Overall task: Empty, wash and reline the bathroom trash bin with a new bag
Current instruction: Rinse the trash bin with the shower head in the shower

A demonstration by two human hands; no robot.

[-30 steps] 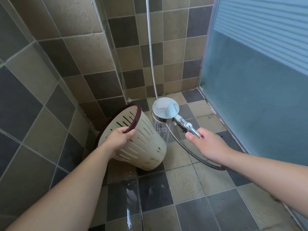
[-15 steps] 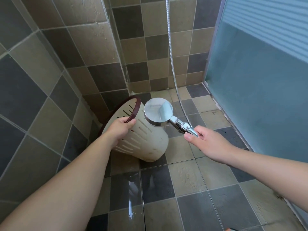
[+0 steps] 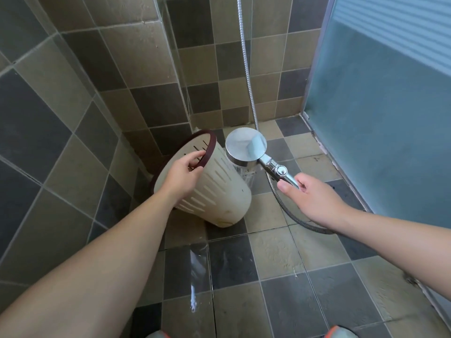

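Note:
A cream slotted trash bin (image 3: pixel 219 191) with a dark red rim is tilted on the tiled shower floor, its mouth turned toward the left wall. My left hand (image 3: pixel 181 175) grips that rim, thumb outside and fingers curled over the edge. My right hand (image 3: pixel 310 198) holds the handle of a chrome shower head (image 3: pixel 245 146), which hangs just right of the bin's upper side. Water sprays down from the head along the bin's outer wall. The bin's inside is mostly hidden.
Tiled walls meet in a corner behind the bin. A frosted glass door (image 3: pixel 378 118) closes the right side. The metal hose (image 3: pixel 246 69) hangs from above and loops under my right wrist. The floor (image 3: pixel 195 276) is wet and shiny. Shoe tips (image 3: pixel 339 332) show at the bottom.
The shower head swung left over the bin, then shifted slightly back to the right of the rim. My left hand kept its hold on the rim.

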